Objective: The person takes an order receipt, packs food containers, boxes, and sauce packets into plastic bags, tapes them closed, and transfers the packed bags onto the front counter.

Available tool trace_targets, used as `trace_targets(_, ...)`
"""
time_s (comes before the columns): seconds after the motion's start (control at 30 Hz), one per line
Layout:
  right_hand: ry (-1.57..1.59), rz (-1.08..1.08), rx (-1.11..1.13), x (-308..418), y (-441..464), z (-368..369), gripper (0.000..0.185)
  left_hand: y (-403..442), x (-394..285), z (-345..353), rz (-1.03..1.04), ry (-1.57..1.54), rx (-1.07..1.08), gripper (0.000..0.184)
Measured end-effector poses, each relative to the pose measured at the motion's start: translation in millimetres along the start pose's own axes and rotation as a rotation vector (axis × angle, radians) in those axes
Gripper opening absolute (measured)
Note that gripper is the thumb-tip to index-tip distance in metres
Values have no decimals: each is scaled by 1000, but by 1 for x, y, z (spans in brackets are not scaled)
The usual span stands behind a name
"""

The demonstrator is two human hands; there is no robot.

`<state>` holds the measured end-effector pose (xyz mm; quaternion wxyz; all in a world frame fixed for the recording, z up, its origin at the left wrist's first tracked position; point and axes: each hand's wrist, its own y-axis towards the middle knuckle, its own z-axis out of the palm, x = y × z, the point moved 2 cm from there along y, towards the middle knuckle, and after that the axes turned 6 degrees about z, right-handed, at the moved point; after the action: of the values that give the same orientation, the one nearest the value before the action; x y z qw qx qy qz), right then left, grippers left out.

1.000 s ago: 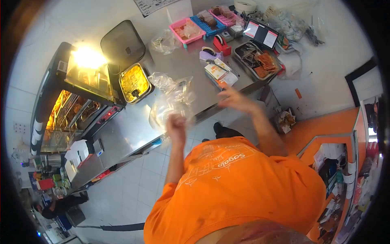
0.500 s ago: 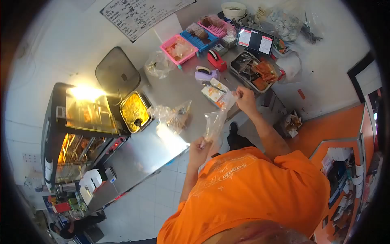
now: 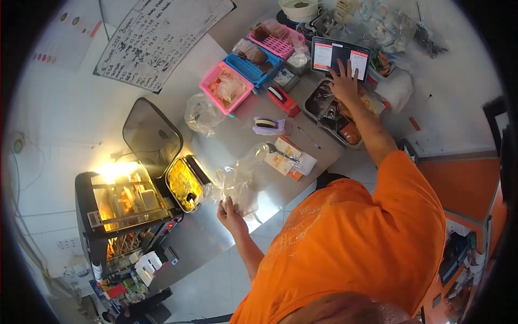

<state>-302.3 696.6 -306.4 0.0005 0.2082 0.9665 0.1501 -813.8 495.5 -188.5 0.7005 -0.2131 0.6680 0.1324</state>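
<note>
My left hand (image 3: pixel 232 215) is closed, pinching the edge of a clear plastic bag (image 3: pixel 251 162) over the metal counter. Beside it lies another crumpled clear bag, and the two are hard to tell apart. My right hand (image 3: pixel 345 82) reaches far out with fingers spread in front of a tablet (image 3: pixel 322 54) that shows white panels with red bars. Whether the fingertips touch the screen I cannot tell. Just below that hand sits a metal tray of packets (image 3: pixel 326 108). Between my hands is a white and orange box (image 3: pixel 283 162) with a dark utensil on it.
Tape dispensers, one red (image 3: pixel 283 101) and one purple (image 3: pixel 271 126), stand near a pen (image 3: pixel 309 137). Pink (image 3: pixel 237 102) and blue (image 3: pixel 253 67) baskets line the wall. At left are a pan of yellow food (image 3: pixel 184 181) and a lit warming cabinet (image 3: pixel 127 200). Another person is at lower left.
My right hand has let go of the bag and moved up to the tablet, its fingers opening out. My left hand has carried the bag leftward over the counter. The view has turned somewhat.
</note>
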Motion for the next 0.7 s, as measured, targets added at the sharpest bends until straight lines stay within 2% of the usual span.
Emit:
trace_targets(0.17, -78, -83, 82, -13, 22, 39, 68, 0, 17, 18, -55, 67, -13, 21)
trace_targets(0.37, -79, -71, 118, -17, 30, 55, 67, 10, 15, 28, -43, 33, -80, 23)
trace_targets(0.47, 6, -83, 34, -12, 30, 54, 67, 16, 14, 32, 9, 63, -76, 24)
trace_targets(0.57, -7, -66, 43, -10, 31, 51, 67, 15, 14, 37, -31, 39, -84, 24)
trace_targets(0.7, 84, -45, -77, -5, 32, 39, 61, 14, 11, 38, -28, 28, -20, 23)
